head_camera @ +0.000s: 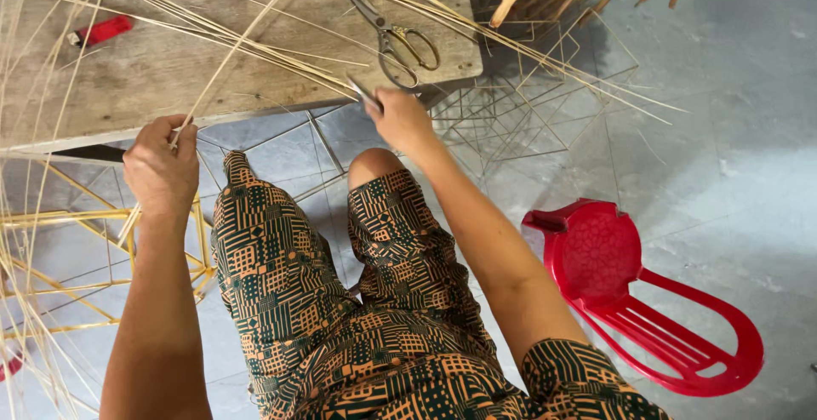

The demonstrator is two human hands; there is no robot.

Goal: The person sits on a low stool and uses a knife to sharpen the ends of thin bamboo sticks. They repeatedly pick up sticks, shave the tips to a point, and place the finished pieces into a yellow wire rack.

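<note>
Both arms reach forward over the knees to the near edge of the wooden worktop [153, 80]. The left hand [160, 169] is curled shut around a thin bamboo strip [223, 62] that slants up across the boards. The right hand [400, 118] pinches a small grey blade [364, 94] against the strip bundle, with scissors [396, 39] lying just beyond its fingertips.

Thin pale bamboo strips [255, 41] fan across the wooden bench, ends pinched together at its edge.

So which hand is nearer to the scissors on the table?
The right. The right hand is just below the scissors, at the table edge, holding a small tool. The left hand is far to their left, gripping thin strips.
</note>
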